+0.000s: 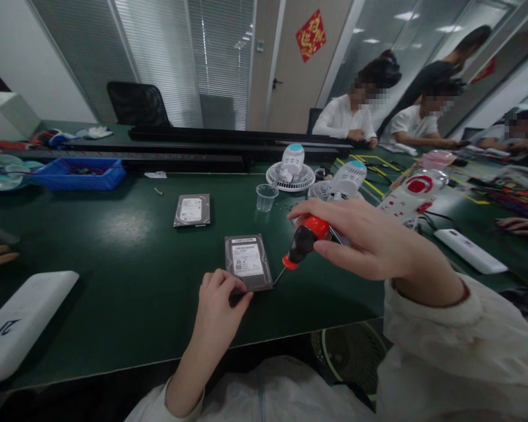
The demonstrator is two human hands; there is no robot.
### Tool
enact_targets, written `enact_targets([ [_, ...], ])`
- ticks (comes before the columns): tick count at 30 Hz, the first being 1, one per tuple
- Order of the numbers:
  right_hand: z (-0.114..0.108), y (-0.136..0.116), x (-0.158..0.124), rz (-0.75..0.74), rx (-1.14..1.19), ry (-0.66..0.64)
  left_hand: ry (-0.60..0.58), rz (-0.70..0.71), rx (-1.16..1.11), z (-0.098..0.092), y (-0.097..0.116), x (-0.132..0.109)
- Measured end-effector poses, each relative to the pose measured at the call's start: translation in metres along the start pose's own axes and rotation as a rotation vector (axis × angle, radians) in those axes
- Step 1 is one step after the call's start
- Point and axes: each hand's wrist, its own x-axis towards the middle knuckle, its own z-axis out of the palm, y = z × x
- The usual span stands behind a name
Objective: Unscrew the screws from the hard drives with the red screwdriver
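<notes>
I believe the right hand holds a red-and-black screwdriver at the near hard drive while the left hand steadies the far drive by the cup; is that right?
Not quite: in the head view the left hand steadies the near hard drive, where the right hand holds the screwdriver. The far drive lies untouched.

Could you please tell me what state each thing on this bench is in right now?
Left hand: fingers pinching the near corner of the hard drive.
Right hand: closed around the screwdriver handle.
Screwdriver: tilted, tip at the drive's near right corner.
Hard drive: flat, label up.
Second hard drive: flat, untouched.
Plastic cup: upright.
</notes>
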Motion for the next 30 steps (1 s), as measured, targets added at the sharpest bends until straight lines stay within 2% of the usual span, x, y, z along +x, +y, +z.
enact_targets([
  [6, 0.001, -0.002, 0.004, 0.010, 0.097, 0.037, 0.001, 0.011, -0.005, 0.000, -0.001, -0.001],
  [11, 0.001, -0.005, 0.005, 0.083, -0.002, 0.075, -0.007, 0.016, 0.007, -0.001, -0.001, -0.002],
  [18, 0.010, -0.003, 0.004, -0.024, 0.065, 0.172, 0.007, 0.028, 0.001, 0.000, 0.001, -0.001],
  [22, 0.013, -0.003, 0.005, -0.063, 0.002, 0.230, 0.008, 0.025, 0.003, 0.001, 0.002, -0.001],
  [26, 0.012, -0.005, 0.005, -0.077, -0.116, 0.181, 0.015, 0.026, -0.005, 0.001, 0.002, -0.001],
  [30, 0.007, -0.009, 0.004, -0.072, -0.132, 0.141, 0.001, 0.014, -0.013, 0.000, 0.002, 0.000],
])
